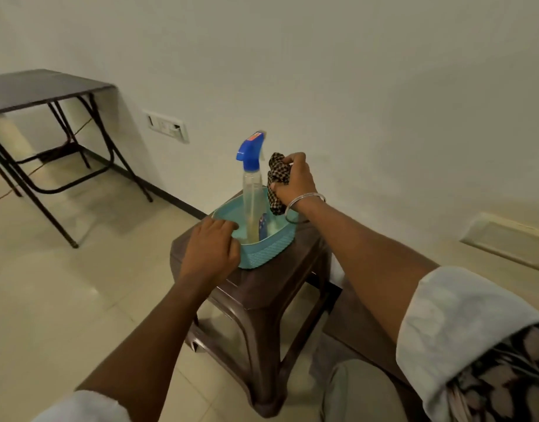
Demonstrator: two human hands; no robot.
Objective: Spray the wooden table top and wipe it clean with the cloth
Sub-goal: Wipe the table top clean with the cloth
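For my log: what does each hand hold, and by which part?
The right hand grips the checked cloth around its middle; left hand holds the teal basket by its near-left rim.

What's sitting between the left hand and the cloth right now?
In the head view, the spray bottle stands between the left hand and the cloth, upright in the teal basket.

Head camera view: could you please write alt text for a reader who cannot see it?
A person's right hand grips a checked cloth above a teal basket that holds an upright spray bottle, while the left hand holds the basket's near rim. The basket sits on a brown stool; a dark folding table stands at the left by the wall.
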